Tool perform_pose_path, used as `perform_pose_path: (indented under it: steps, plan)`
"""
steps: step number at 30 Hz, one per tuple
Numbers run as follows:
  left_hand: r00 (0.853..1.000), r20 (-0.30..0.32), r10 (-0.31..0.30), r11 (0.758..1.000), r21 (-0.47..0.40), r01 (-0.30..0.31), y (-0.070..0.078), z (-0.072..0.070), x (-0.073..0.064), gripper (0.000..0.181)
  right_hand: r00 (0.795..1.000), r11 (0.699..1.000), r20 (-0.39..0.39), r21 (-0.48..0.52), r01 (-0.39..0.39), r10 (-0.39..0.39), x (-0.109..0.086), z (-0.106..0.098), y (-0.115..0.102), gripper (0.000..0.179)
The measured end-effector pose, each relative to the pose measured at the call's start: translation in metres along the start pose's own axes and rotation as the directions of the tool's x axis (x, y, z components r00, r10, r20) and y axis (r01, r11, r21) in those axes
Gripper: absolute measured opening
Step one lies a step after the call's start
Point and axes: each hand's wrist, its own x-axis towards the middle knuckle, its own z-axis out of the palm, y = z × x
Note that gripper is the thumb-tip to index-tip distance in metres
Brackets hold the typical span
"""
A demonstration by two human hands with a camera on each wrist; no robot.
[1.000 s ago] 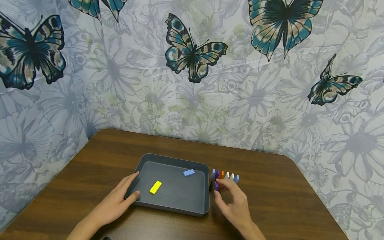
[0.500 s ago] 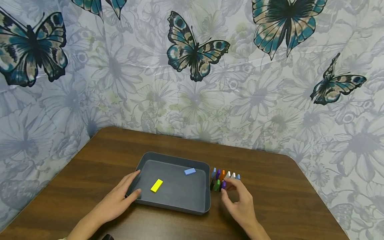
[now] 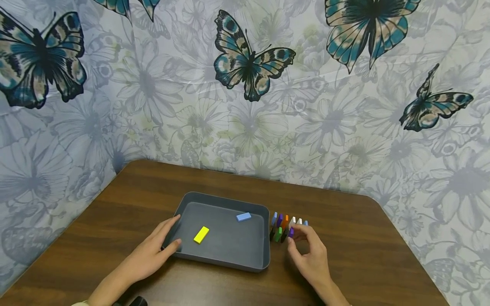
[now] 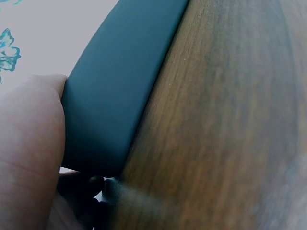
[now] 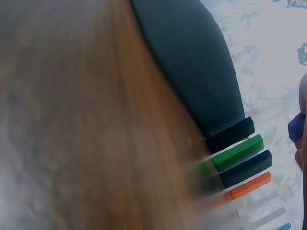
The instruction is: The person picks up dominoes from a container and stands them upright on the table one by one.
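Observation:
My left hand holds the left side of a dark grey rectangular tray, its index finger and thumb over the rim. In the left wrist view, the thumb lies against the tray's edge. Inside the tray are a yellow block and a light blue block, lying flat and apart. My right hand pinches a small purple block between thumb and fingers, just right of the tray. Beside it stand a green block and dark blocks, one dark block closest to the fingers.
Behind the right hand runs a row of upright blocks, among them an orange block and a white block. Everything stands on a brown wooden table. A butterfly-patterned cloth hangs behind it. A black object shows at the bottom edge.
My right hand has moved right with the purple block, uncovering the green block and a dark block beside the tray. The left hand has stayed on the tray.

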Motion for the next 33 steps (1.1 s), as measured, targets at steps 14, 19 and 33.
perform_pose_path:
  steps: [14,19,33]
  plan:
    - [1.0,0.001,-0.022,1.0,0.021,0.022,0.004,-0.003,0.001,0.068,0.982,0.981,0.083,-0.108,-0.163,0.172,-0.024,0.0,0.038,0.046]
    - [1.0,0.0,-0.025,0.999,0.022,0.025,0.004,-0.002,0.001,0.068,0.955,0.958,0.124,-0.134,-0.254,0.271,-0.026,-0.001,0.037,0.042]
    - [0.999,0.013,-0.031,0.999,0.016,0.031,0.004,0.0,0.001,0.068,0.916,0.921,0.155,-0.194,-0.338,0.37,-0.03,-0.002,0.039,0.041]
